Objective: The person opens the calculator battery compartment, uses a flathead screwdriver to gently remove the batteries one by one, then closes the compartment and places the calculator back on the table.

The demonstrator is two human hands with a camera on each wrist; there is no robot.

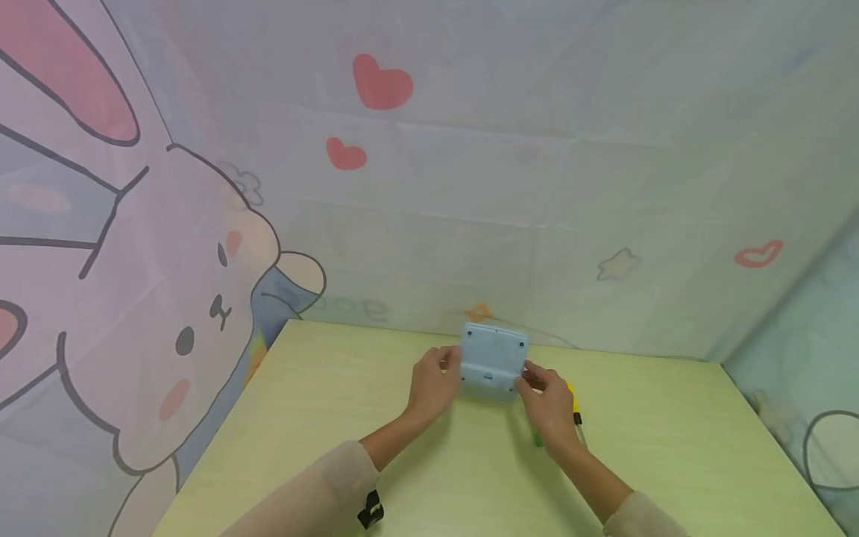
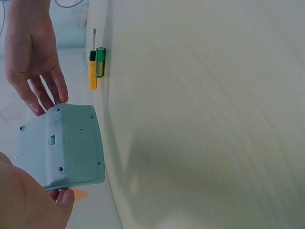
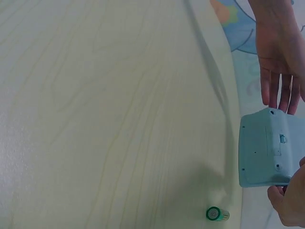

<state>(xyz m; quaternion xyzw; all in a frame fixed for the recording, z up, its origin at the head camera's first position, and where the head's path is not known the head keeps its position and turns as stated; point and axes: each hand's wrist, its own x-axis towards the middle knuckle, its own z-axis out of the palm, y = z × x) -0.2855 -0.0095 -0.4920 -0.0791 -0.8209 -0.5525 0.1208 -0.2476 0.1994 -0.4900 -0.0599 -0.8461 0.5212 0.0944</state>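
Both hands hold up a light blue plastic device above the table, its underside facing me. That underside has small dark screw holes near the corners and a little latch at the edge of a compartment cover. The left hand grips its left edge, thumb and fingers pinching the side. At the opposite edge, the right hand pinches it the same way. The device's other face is hidden. Near the right hand lie a green battery and a screwdriver with a yellow handle.
The pale wooden table ends at a hanging cloth backdrop printed with a rabbit and hearts. A small black object shows beside the left sleeve. The battery lies on its side close to the table's edge.
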